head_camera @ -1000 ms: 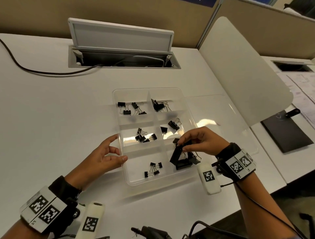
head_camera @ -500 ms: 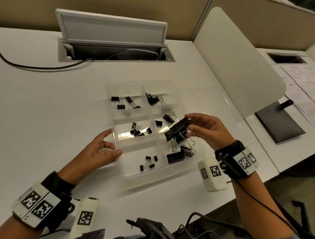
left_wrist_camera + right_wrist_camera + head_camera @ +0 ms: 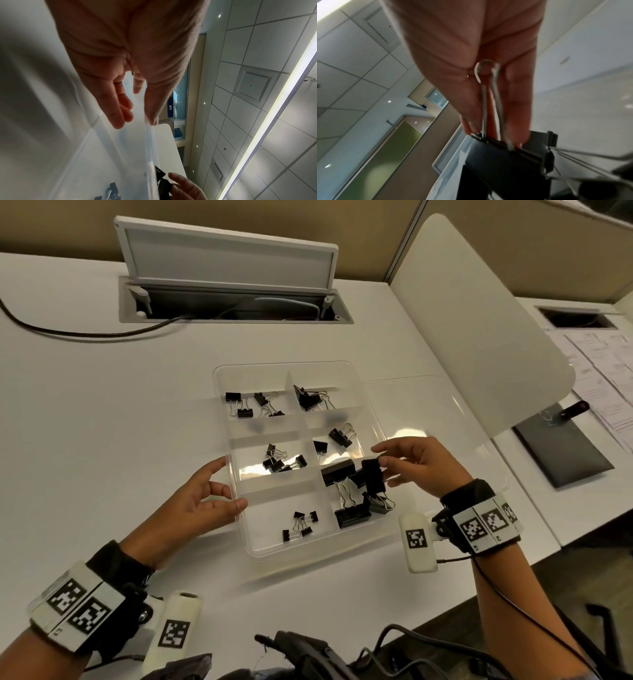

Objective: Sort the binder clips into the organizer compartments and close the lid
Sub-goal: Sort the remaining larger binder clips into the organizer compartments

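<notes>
Sorting step under way: right hand (image 3: pixel 416 465) pinches a large clip (image 3: pixel 372 475) above the near-right compartment of the organizer (image 3: pixel 239 542), left hand (image 3: pixel 202 501), fingers relaxed, steadies its left wall; next, lower and release, lid (image 3: pixel 445 419) not yet shut.

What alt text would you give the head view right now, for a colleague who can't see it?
A person's right hand pinches a large black metal binder clip above the near-right compartment of a clear plastic organizer tray on a white desk. The left hand touches the tray's left wall, fingers relaxed. Smaller black clips lie in the other compartments; the clear lid lies open to the right.
</notes>
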A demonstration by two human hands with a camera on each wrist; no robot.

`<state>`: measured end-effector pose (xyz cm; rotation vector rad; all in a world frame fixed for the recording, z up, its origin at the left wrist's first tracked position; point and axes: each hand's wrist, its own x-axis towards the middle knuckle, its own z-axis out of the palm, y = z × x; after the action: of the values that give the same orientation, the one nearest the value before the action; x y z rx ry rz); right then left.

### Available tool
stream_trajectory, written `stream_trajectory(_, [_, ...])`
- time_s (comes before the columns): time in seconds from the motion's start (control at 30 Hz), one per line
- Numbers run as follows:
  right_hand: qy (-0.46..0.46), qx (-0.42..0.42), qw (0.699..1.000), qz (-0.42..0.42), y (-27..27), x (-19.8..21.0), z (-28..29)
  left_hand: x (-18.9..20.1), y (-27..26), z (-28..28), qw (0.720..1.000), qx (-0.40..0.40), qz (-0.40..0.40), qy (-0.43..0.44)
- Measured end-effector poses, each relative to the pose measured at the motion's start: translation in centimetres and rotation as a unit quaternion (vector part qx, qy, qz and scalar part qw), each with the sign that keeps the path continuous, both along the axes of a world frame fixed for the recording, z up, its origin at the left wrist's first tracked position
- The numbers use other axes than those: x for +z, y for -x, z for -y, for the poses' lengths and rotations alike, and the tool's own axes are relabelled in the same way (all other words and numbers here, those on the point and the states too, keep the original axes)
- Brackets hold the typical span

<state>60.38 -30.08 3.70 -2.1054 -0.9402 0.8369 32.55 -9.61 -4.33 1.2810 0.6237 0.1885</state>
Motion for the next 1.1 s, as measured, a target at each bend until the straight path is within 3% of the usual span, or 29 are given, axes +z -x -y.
stream_trajectory(0.1, [0.022, 0.016, 1.0, -0.012, 0.3, -0.1, 0.1, 0.1, 0.0, 0.0, 1.0, 0.0, 0.0, 0.003])
stream_trajectory(0.37, [-0.045, -0.074, 0.992, -0.096, 0.1, 0.8, 0.3, 0.0, 0.1, 0.0, 1.0, -0.003, -0.003, 0.003])
stream_trajectory(0.73, [0.068, 0.045, 0.985, -0.15, 1.5, 0.3, -0.1, 0.3, 0.0, 0.2, 1.0, -0.008, -0.003, 0.001])
stream_trajectory(0.87, [0.111, 0.08, 0.988, -0.066, 2.0, -0.5, -0.4, 0.3, 0.0, 0.1, 1.0, -0.006, -0.005, 0.004])
stream_trajectory(0.97, [0.107, 0.065, 0.992, 0.01, 2.2, -0.5, -1.0, 0.2, 0.0, 0.1, 1.0, -0.003, -0.006, 0.006])
stream_trajectory(1.1, [0.087, 0.029, 0.995, 0.048, 2.6, -0.9, -1.7, 0.4, 0.0, 0.1, 1.0, -0.004, -0.005, 0.01])
